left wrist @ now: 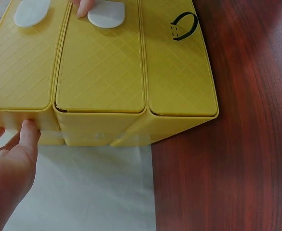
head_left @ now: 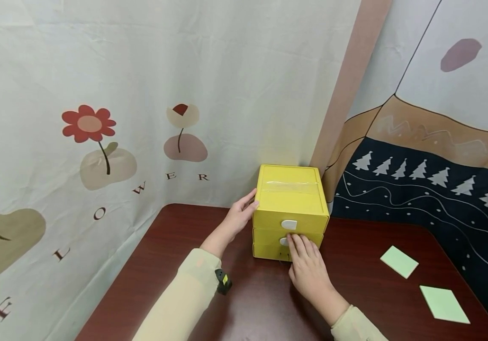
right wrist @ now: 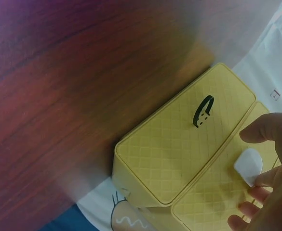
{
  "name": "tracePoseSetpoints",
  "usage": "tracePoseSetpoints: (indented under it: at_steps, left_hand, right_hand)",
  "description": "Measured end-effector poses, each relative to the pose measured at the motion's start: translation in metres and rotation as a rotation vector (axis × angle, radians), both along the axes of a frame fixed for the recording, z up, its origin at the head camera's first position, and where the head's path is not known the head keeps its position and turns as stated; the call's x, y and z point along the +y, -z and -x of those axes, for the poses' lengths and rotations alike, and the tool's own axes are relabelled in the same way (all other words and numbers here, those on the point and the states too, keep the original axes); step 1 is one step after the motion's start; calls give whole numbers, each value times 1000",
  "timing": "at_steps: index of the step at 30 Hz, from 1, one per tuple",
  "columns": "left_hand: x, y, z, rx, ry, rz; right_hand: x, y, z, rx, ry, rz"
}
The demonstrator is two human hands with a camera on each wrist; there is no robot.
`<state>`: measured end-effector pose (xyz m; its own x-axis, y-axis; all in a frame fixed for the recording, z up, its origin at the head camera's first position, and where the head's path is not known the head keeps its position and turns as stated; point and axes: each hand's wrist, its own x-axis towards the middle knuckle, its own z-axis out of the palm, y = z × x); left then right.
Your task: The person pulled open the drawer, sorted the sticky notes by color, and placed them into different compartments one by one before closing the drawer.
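A yellow box of three stacked drawers (head_left: 293, 194) stands at the back of the table, all its drawers closed. Against its left side, near the top, my left hand (head_left: 237, 215) rests with its fingers extended. My right hand (head_left: 308, 265) is at the front, fingertips by the upper edge of the middle drawer's white tab (right wrist: 249, 163). In the right wrist view the thumb (right wrist: 257, 131) is apart from that tab. The top drawer has a similar white tab (head_left: 289, 225). A black loop (left wrist: 186, 26) hangs on the bottom drawer's face.
Two pale green paper sheets (head_left: 399, 261) lie on the dark red-brown table (head_left: 252, 308), to the right of the box. Printed fabric (head_left: 235, 94) with flowers and letters hangs close behind the box. A darker panel with trees (head_left: 419, 189) is on the right.
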<state>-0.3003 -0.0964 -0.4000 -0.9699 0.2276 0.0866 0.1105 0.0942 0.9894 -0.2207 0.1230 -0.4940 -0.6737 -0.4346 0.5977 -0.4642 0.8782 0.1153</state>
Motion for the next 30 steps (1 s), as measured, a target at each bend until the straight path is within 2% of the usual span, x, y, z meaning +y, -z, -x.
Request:
tracePoseSetpoints:
  at_steps: [4,8,12,21,25,27,30]
  left_hand:
    - [1,0,0,5,6,2]
    - [1,0,-1,3,4,3]
    - [0,-1,-1,8,3,-5]
    - [-1,0,0,2,11,-14]
    - [-1,0,0,10,20,-20]
    - [-2,-7,-4,2,37,-18]
    - [-2,-7,-5,-2,37,-17]
  right_hand:
    - [1,1,-3,-26,-10,43]
    - [0,5,-6,-33,-56,96]
    - [-2,9,-7,-56,-75,110]
    - [-7,18,-2,-131,-13,35]
    - [-12,23,2,-126,-23,12]
    - [-14,25,3,-122,-24,6]
    - [-17,28,5,-95,-7,-1]
